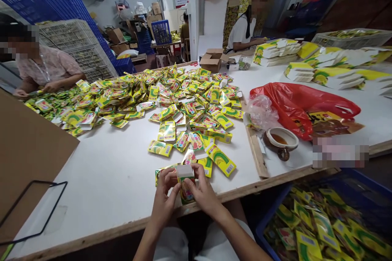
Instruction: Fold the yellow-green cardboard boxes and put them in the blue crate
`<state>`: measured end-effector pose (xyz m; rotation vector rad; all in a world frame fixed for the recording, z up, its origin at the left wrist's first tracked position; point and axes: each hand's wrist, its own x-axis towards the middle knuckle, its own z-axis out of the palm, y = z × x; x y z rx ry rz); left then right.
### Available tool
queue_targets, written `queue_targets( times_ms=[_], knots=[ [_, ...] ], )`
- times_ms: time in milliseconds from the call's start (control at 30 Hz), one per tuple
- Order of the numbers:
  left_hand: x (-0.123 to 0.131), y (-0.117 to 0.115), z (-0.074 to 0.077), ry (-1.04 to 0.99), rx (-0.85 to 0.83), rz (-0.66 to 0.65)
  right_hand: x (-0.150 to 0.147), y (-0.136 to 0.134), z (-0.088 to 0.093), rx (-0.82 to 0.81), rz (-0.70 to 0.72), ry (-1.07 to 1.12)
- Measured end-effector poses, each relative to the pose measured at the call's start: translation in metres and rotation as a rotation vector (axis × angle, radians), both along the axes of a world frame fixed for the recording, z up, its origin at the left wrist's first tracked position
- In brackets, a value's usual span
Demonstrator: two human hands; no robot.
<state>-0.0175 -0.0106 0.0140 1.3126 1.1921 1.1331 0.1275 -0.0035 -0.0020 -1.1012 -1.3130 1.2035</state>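
Both my hands meet at the near edge of the white table (116, 171) around one small yellow-green carton (185, 181) with a white flap open on top. My left hand (163, 200) grips its left side, fingers curled. My right hand (203, 191) pinches its right side with thumb and fingers. Just beyond them lie loose flat cartons (220, 159), and farther back a wide heap of the same yellow-green packets (159, 98) spreads across the table.
A blue crate (324, 220) of filled packets stands low at my right. A red plastic bag (294, 106), a small bowl (280, 138) and a wooden strip (255, 151) lie at the right. A brown board (27, 151) leans at left. Other people sit at far left and behind the table.
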Motion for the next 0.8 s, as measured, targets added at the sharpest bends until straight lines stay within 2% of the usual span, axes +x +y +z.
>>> queue_targets(
  times_ms=[100,300,500,700,800],
  knots=[
    [0.0,-0.001,-0.004,0.03,0.029,0.031,0.01,-0.002,-0.001,0.063,-0.032,-0.018],
    [-0.004,0.0,-0.008,0.158,0.048,0.008,0.02,0.008,0.005,0.123,0.07,-0.157],
    [0.001,-0.002,-0.013,0.154,0.106,0.093,0.015,0.014,0.003,0.207,0.013,-0.163],
    [0.005,-0.005,-0.013,0.156,0.128,0.147,0.017,0.014,-0.007,0.173,0.005,-0.132],
    [0.006,-0.006,-0.012,0.118,0.102,0.126,0.019,0.015,-0.01,0.163,0.021,-0.14]
  ],
)
